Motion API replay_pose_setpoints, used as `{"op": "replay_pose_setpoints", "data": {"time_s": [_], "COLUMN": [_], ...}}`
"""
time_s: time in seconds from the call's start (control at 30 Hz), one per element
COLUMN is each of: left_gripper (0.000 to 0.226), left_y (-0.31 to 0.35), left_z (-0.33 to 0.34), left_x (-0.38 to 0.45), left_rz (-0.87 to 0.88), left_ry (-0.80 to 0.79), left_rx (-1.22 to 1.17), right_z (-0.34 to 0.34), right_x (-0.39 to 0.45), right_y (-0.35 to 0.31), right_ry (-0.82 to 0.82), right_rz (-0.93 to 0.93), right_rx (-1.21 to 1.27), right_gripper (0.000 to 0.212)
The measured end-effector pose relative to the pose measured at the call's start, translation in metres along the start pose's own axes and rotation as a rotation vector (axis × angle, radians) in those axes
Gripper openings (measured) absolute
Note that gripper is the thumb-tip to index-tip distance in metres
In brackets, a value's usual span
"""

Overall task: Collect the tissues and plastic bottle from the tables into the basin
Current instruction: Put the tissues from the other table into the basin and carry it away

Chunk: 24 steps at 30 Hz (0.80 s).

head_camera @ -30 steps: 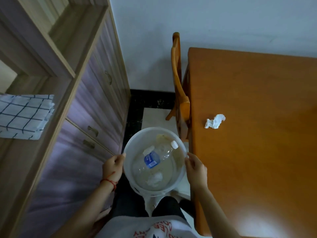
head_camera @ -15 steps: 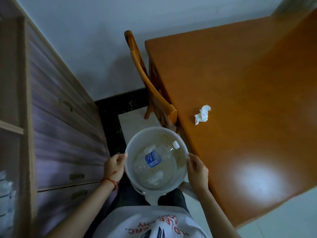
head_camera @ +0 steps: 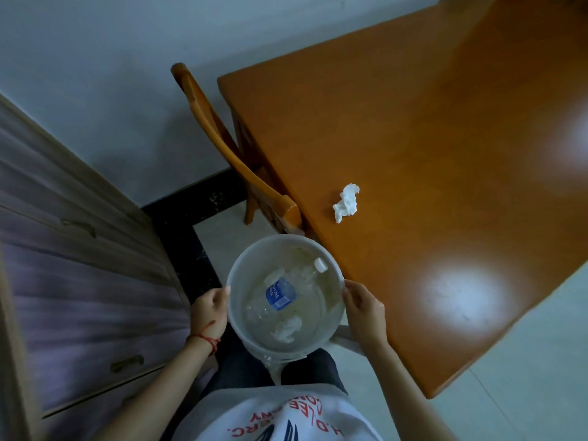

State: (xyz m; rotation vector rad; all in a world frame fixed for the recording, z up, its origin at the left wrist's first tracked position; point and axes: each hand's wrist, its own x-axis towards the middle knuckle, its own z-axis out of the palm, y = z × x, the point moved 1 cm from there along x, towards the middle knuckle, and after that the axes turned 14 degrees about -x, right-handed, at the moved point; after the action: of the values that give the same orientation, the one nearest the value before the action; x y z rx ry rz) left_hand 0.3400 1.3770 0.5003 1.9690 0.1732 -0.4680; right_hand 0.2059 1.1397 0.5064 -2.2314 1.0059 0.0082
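I hold a translucent white basin (head_camera: 331, 326) in front of my waist, my left hand (head_camera: 208, 310) gripping its left rim and my right hand (head_camera: 364, 305) its right rim. Inside it lies a clear plastic bottle (head_camera: 281, 294) with a blue label and white cap, and a crumpled tissue (head_camera: 288, 329) rests near the basin's near side. Another crumpled white tissue (head_camera: 346, 202) lies on the orange wooden table (head_camera: 429, 154), close to its left edge and just beyond the basin.
A wooden chair (head_camera: 229, 154) is pushed against the table's left side. A cabinet with purple drawer fronts (head_camera: 79, 281) stands to my left, with a narrow strip of floor between it and the table. A white wall is ahead.
The view has swung to the right, so the table now fills more of the frame and the cabinet has slid left. Both hands keep hold of the basin.
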Motion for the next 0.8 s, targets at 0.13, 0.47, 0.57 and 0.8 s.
{"op": "replay_pose_setpoints", "data": {"time_s": [0.13,0.47,0.57,0.8], "left_gripper": [0.036,0.035,0.037,0.037], "left_y": [0.002,0.004,0.005,0.003], "left_z": [0.002,0.000,0.001,0.001], "left_x": [-0.001,0.002,0.003,0.005], "left_rz": [0.007,0.032,0.033,0.037], "left_ry": [0.007,0.031,0.034,0.049], "left_rx": [0.006,0.016,0.028,0.042], "right_z": [-0.011,-0.035,-0.030,-0.018], "right_x": [0.023,0.123,0.139,0.153], "right_y": [-0.006,-0.052,-0.058,-0.050], "right_ry": [0.076,0.194,0.122,0.035], "right_rz": [-0.019,-0.145,-0.149,-0.251], "right_rx": [0.002,-0.125,-0.182,-0.395], "right_gripper": [0.028,0.049,0.054,0.040]}}
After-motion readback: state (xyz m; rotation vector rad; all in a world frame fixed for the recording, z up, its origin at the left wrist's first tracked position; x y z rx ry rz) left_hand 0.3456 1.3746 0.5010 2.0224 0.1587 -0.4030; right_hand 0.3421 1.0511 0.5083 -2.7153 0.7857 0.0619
